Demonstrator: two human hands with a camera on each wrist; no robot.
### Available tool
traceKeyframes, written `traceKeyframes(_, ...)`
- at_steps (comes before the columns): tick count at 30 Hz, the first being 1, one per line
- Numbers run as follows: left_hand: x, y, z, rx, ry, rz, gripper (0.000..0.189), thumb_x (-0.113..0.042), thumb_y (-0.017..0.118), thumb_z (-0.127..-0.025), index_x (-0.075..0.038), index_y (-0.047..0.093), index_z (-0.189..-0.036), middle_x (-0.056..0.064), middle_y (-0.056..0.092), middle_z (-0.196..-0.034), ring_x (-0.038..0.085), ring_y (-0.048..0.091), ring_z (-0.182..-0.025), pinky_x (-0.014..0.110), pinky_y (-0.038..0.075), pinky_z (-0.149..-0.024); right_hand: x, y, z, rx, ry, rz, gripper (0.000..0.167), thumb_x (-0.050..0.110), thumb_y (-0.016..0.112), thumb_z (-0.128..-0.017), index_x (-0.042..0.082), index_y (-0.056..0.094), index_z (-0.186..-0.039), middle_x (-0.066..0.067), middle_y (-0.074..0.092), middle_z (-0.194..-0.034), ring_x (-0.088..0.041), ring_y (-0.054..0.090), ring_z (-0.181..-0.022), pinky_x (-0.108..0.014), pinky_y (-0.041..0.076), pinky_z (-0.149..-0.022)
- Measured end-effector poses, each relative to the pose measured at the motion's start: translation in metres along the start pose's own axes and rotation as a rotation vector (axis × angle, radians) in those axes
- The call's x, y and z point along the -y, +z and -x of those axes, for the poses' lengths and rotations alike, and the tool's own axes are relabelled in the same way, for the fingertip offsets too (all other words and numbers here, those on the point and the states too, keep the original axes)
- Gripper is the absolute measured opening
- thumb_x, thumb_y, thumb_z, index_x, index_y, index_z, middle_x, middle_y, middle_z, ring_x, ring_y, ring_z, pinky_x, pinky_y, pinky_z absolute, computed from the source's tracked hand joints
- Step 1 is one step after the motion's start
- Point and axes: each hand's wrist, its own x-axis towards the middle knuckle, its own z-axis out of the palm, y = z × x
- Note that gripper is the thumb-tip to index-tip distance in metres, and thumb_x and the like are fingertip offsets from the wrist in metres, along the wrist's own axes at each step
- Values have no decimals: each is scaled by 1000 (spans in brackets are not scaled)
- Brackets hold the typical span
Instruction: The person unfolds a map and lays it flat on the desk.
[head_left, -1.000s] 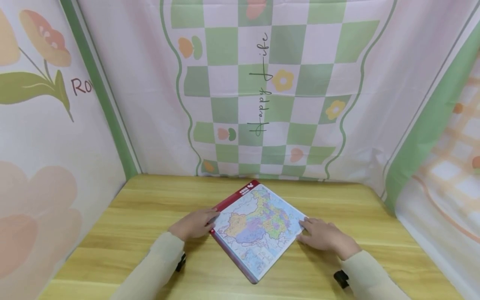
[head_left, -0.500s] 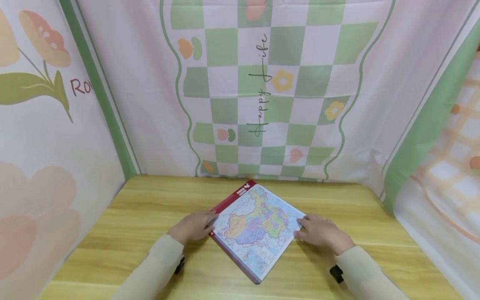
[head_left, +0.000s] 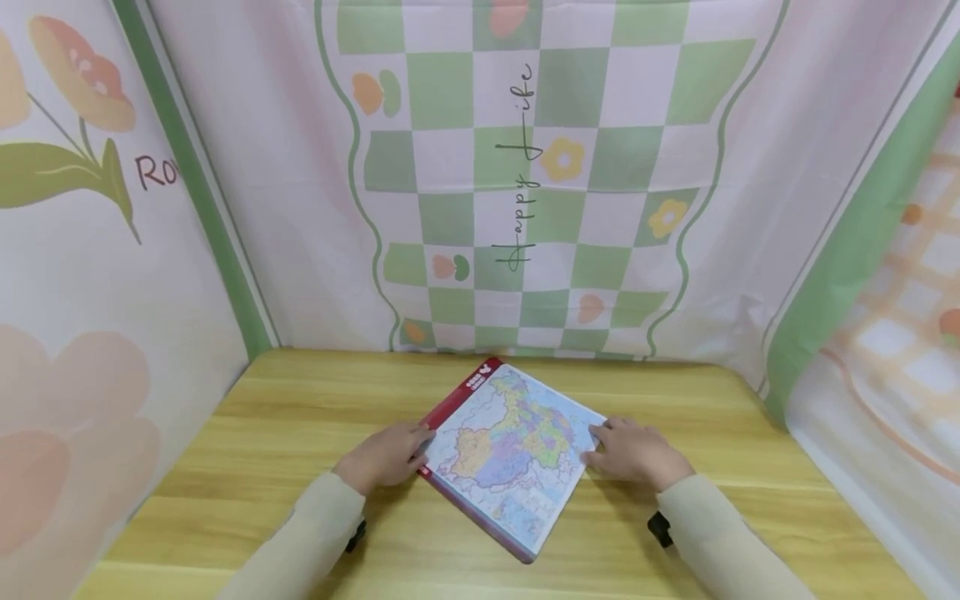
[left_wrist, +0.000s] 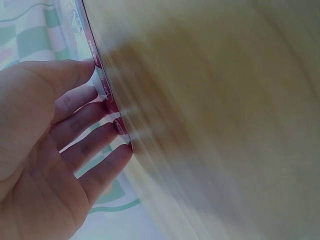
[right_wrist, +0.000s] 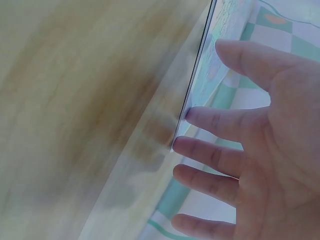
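Note:
A thin square map board (head_left: 510, 467), printed with a colourful map and a red band along one side, lies turned cornerwise on the wooden table (head_left: 225, 467). At its left corner is my left hand (head_left: 386, 454), the thumb and fingertips touching the edge with the fingers gently bent. In the left wrist view the fingertips (left_wrist: 122, 150) meet the board's red edge (left_wrist: 112, 105). My right hand (head_left: 633, 450) rests at the right corner, fingers spread and nearly straight. The right wrist view shows two fingertips (right_wrist: 189, 114) against the board's thin edge (right_wrist: 192, 80).
Behind the table hangs a curtain (head_left: 502, 208) with green and white checks and flowers. Printed cloth (head_left: 67, 317) stands on the left and more cloth (head_left: 885, 333) on the right. Dark bands (head_left: 660, 529) sit at both wrists.
The map board has turned slightly counterclockwise on the table: its far corner went left and its near corner right. My right hand moved left and a little away; the left hand barely shifted.

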Motion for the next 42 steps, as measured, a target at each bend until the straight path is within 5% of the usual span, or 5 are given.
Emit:
traceKeyframes(30, -13, 4, 17, -70, 114, -152, 54, -36, 71, -94, 2, 62, -131, 17, 64, -126, 30, 61, -106, 44, 51, -96, -1, -9, -45, 70, 65, -45, 65, 42, 53, -102, -2, 41, -149, -31, 33, -154, -55, 30, -138, -72, 19, -110)
traceKeyframes(42, -26, 2, 21, -54, 123, -212, 55, -51, 72, -88, -4, 67, -116, 5, 62, -96, 17, 52, -80, 32, 52, -75, -2, -4, -59, 79, 86, -66, 69, 45, 52, -102, 0, 37, -153, -29, 26, -158, -54, 26, -140, -74, 13, -111)
